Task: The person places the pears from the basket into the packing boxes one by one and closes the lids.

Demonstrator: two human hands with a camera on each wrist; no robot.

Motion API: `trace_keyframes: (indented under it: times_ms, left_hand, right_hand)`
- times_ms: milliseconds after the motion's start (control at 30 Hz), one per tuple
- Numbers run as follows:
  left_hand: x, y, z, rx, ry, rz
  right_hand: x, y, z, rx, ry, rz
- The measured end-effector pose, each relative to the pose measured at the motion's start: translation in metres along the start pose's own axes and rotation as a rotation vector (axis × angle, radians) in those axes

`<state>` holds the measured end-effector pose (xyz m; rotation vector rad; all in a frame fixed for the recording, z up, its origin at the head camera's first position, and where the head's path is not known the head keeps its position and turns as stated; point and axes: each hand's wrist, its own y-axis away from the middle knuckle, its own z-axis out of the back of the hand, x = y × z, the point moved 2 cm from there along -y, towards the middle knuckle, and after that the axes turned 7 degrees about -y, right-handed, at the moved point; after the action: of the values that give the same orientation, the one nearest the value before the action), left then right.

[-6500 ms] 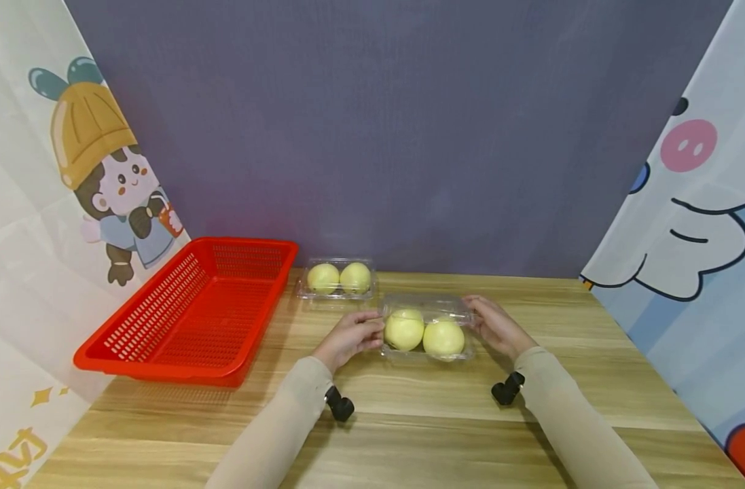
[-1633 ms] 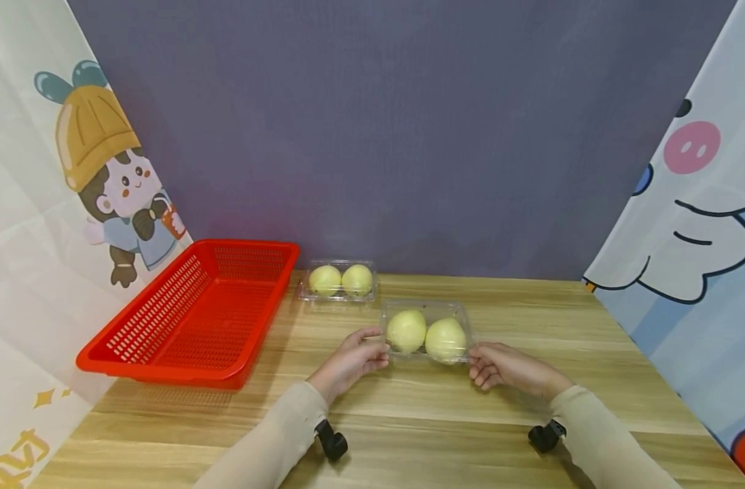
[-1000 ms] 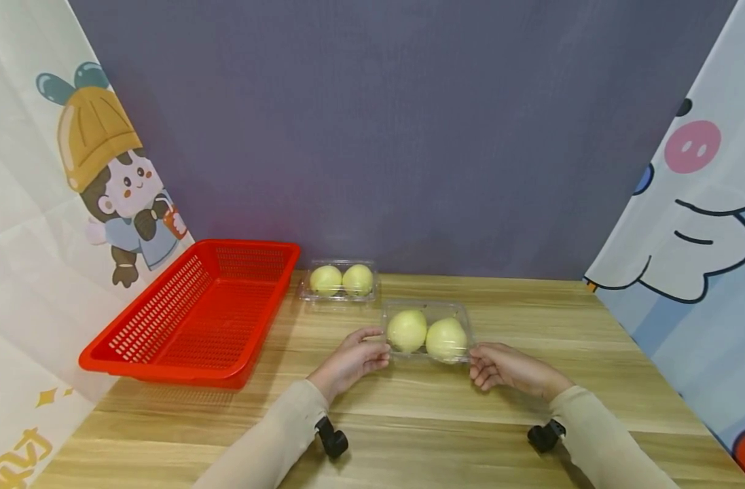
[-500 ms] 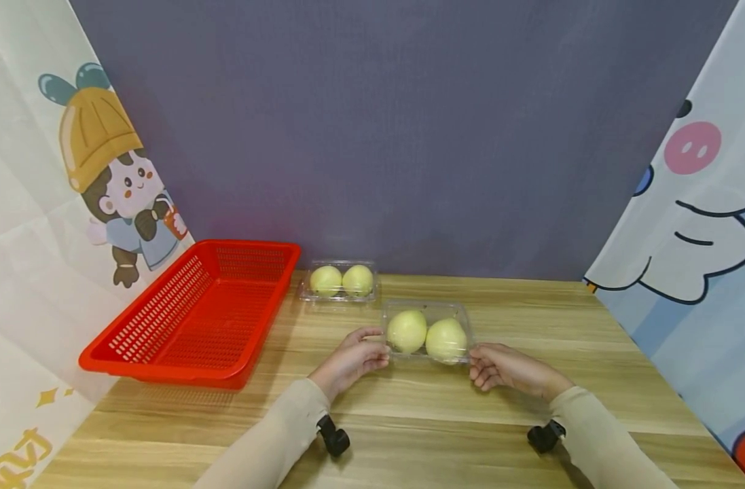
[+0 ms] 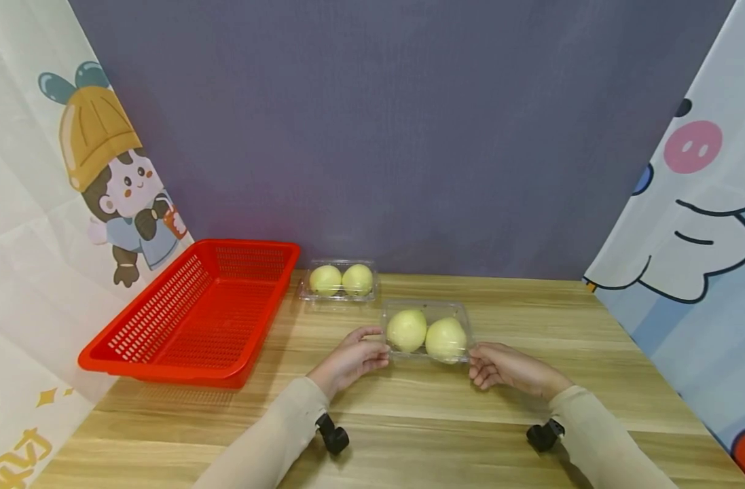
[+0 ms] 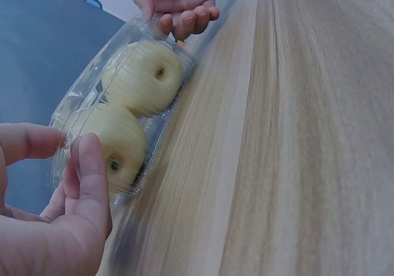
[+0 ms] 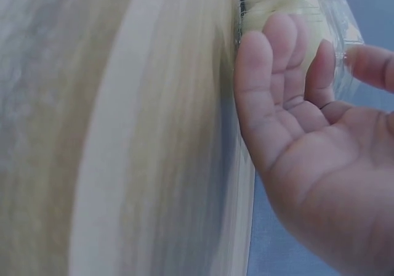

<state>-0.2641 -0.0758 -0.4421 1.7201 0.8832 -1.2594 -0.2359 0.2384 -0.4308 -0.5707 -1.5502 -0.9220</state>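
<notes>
A clear plastic fruit box (image 5: 432, 311) stands on the wooden table, its lid over two pale yellow round fruits (image 5: 407, 331). My left hand (image 5: 350, 360) pinches the rim at the near left corner between thumb and index finger. At the near right corner, my right hand (image 5: 513, 370) pinches the same rim, its other fingers loosely curled below. In the left wrist view, both fruits (image 6: 144, 77) show small dark hollows through the ribbed plastic. The right wrist view shows the right fingertips (image 7: 253, 51) close by the box end.
Behind and to the left, a second clear box (image 5: 338, 297) holds two similar fruits (image 5: 357, 280). A red perforated basket (image 5: 250, 370) stands at the left with nothing in it. A dark grey panel (image 5: 384, 136) rises at the table's back edge, with printed cloths (image 5: 684, 224) at both sides.
Since the oldest frame, my right hand has come from the box's far right side to its near right corner, and the lid lies lower. Over the last second or so, nothing visibly moves.
</notes>
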Motion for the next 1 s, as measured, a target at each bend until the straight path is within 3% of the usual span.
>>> trace_keyframes:
  times_ms: [533,1000]
  left_hand:
    - [0.0031,-0.0011,0.0016,0.012,-0.009,-0.001]
    - [-0.0011,0.0008,0.0008,0.020,-0.017,-0.009]
  right_hand:
    - [0.0000,0.0016,-0.0009,0.022,-0.018,0.049]
    - [0.0025,0.0022,-0.0024,-0.023,0.016,0.043]
